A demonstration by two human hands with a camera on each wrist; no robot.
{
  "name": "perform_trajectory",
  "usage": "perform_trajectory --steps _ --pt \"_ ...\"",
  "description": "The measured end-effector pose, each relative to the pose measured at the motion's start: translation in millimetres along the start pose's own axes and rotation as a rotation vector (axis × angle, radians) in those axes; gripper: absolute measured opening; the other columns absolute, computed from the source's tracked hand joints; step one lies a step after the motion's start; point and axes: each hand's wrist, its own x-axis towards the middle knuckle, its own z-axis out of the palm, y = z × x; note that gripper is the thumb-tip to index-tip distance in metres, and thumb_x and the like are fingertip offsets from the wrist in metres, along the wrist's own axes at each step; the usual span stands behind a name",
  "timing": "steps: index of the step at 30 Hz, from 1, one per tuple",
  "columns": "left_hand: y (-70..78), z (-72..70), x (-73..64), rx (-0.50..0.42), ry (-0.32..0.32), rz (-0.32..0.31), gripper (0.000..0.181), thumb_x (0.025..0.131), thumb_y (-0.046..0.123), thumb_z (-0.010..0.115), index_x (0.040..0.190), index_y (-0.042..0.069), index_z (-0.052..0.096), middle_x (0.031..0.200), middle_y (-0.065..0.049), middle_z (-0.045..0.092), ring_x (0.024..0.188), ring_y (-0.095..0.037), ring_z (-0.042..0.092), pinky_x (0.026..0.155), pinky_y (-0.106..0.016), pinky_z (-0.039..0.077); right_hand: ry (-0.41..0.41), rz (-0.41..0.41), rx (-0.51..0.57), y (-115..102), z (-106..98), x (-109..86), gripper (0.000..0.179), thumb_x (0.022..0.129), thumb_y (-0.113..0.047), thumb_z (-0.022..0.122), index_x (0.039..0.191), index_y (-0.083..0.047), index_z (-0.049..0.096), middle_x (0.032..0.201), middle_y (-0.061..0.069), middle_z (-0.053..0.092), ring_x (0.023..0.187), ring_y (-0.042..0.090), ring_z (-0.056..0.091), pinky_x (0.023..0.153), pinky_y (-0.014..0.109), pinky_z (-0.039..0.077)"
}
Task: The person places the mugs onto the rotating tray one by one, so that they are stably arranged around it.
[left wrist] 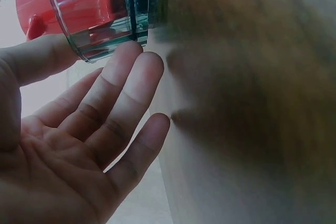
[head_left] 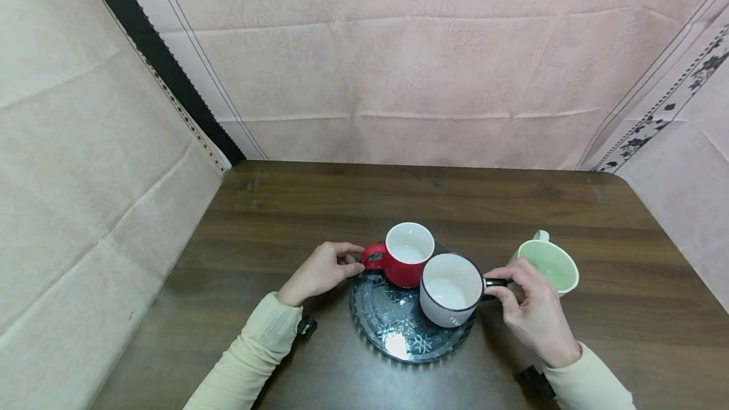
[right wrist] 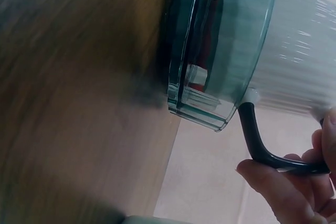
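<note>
A red mug (head_left: 405, 271) with a white inside stands in a round, snowflake-patterned glass dish (head_left: 387, 331), towards its back. My left hand (head_left: 323, 273) is at this mug's handle, thumb and index finger at its outer edge. In the left wrist view the other fingers (left wrist: 123, 90) are loosely extended below the dish's rim. A white mug (head_left: 447, 309) with a black rim is in the dish too, at the right, close against the red one. My right hand (head_left: 532, 309) grips its black handle (right wrist: 257, 142) between thumb and fingers.
A light green mug (head_left: 549, 264) stands on the wooden table (head_left: 273, 201), just behind my right hand, its handle facing away. Pale cloth (head_left: 433, 81) hangs beyond the table's far edge and along both sides.
</note>
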Motion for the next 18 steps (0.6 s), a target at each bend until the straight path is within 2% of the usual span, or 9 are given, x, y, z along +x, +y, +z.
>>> perform_trajectory --steps 9,18 --pt "-0.5 0.0 1.2 0.002 0.001 -0.001 0.03 0.09 0.018 0.07 0.119 0.009 0.068 0.077 0.002 0.064 0.062 -0.013 0.053 0.056 -0.028 0.042 -0.107 0.084 -0.052 -6.4 -0.6 5.0 0.036 0.069 0.01 0.081 0.095 -0.012 0.07 0.09 -0.002 0.061 0.078 0.004 0.048 0.057 0.015 0.039" --pt "0.6 -0.4 -0.3 -0.021 0.006 -0.002 0.03 0.089 0.017 0.071 0.118 0.008 0.069 0.076 0.002 0.063 0.063 -0.014 0.052 0.055 -0.027 0.041 -0.141 0.104 -0.061 -5.8 -0.4 8.5 0.037 0.07 0.01 0.08 0.098 -0.012 0.068 0.092 -0.003 0.061 0.079 0.002 0.049 0.055 0.016 0.041"
